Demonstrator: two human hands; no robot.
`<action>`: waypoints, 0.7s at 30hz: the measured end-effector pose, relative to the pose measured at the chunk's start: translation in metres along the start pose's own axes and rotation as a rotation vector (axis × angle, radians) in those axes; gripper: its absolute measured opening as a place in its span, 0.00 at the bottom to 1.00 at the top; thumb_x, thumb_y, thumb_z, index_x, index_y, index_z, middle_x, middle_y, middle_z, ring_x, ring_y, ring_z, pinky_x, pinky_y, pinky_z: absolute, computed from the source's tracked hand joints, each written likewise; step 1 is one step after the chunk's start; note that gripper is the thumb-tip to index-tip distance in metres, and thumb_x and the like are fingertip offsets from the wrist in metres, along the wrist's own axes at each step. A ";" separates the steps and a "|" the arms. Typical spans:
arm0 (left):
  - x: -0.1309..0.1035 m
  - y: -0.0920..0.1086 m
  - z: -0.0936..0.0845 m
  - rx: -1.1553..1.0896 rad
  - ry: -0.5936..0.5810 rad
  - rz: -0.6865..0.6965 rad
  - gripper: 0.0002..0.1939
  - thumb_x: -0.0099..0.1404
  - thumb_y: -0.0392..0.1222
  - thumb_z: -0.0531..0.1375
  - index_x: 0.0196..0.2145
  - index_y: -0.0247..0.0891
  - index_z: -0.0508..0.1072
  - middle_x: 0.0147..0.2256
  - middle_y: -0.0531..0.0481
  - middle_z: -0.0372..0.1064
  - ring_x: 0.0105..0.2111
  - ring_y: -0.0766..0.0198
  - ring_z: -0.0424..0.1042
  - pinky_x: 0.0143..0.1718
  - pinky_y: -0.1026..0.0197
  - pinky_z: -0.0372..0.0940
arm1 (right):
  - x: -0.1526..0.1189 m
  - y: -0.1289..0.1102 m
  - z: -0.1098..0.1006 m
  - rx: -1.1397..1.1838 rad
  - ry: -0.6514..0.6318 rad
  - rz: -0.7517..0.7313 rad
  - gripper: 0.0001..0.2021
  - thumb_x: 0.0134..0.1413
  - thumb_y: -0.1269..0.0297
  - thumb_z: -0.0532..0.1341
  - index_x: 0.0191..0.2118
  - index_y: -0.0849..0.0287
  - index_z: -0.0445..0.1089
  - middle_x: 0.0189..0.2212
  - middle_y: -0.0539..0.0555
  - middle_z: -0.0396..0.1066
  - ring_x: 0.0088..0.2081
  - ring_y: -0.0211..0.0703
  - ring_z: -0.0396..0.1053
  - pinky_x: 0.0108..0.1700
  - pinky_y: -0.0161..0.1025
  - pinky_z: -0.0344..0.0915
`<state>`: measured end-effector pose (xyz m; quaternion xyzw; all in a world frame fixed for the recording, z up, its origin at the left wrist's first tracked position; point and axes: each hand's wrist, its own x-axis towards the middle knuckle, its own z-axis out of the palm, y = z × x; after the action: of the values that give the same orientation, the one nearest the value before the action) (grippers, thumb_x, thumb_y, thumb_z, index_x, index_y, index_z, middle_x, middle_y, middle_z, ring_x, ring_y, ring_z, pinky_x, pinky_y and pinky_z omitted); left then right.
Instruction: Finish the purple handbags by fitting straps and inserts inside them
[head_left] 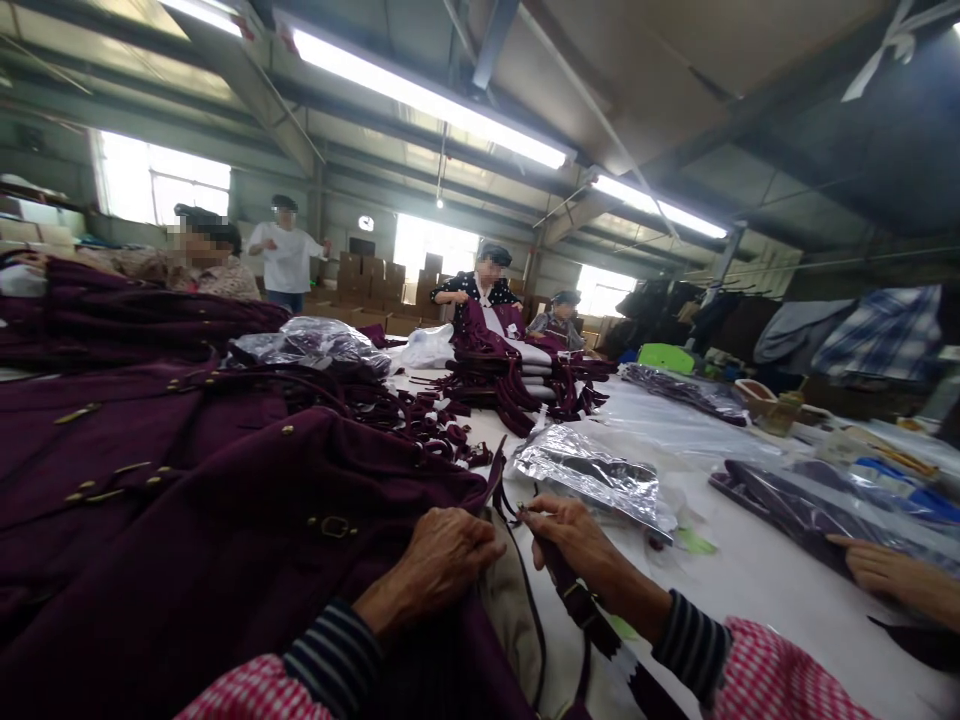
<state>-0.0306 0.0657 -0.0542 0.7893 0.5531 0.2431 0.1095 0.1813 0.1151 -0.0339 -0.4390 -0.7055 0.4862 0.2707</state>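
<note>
The left hand (442,565) is curled over the edge of the big purple bag (255,520), with its fingers bent in on the cloth, and the bag spreads out under that hand and far off to its left. The right hand (574,545), just to the right of the left one, has its thumb and fingers pinched shut on the dark strap (589,610), which hangs down below it with a buckle on it. Past the right hand lies a shiny clear plastic bag (600,475) on the white table (750,600), and another person's hand (885,570) is well off to its right.
</note>
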 end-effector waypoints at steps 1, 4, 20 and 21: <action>0.000 0.000 -0.001 0.002 0.001 0.007 0.20 0.70 0.48 0.56 0.21 0.38 0.64 0.20 0.56 0.60 0.24 0.67 0.63 0.28 0.59 0.42 | 0.001 0.000 0.001 -0.010 0.002 -0.001 0.18 0.55 0.48 0.59 0.38 0.60 0.68 0.17 0.48 0.70 0.13 0.34 0.60 0.16 0.29 0.51; 0.000 0.001 -0.001 0.009 0.007 0.017 0.21 0.70 0.49 0.56 0.21 0.38 0.64 0.20 0.56 0.61 0.24 0.68 0.64 0.28 0.58 0.42 | 0.006 0.002 0.002 0.005 0.023 0.022 0.19 0.54 0.46 0.59 0.34 0.60 0.68 0.18 0.50 0.71 0.13 0.34 0.60 0.16 0.30 0.52; 0.001 -0.001 0.001 0.087 -0.026 0.021 0.17 0.69 0.45 0.56 0.23 0.39 0.72 0.24 0.52 0.71 0.26 0.65 0.70 0.27 0.57 0.42 | -0.009 -0.011 0.028 -0.149 -0.015 -0.213 0.19 0.49 0.70 0.57 0.49 0.61 0.71 0.22 0.47 0.71 0.22 0.35 0.59 0.25 0.33 0.50; 0.001 -0.001 0.002 0.088 -0.024 0.016 0.17 0.69 0.45 0.56 0.24 0.39 0.72 0.25 0.52 0.72 0.26 0.65 0.70 0.27 0.57 0.42 | -0.010 -0.011 0.029 -0.170 0.001 -0.227 0.20 0.49 0.71 0.57 0.50 0.60 0.71 0.22 0.46 0.71 0.22 0.36 0.59 0.26 0.33 0.51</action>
<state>-0.0302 0.0673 -0.0556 0.8007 0.5554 0.2099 0.0794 0.1584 0.0916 -0.0345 -0.3778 -0.7893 0.3905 0.2860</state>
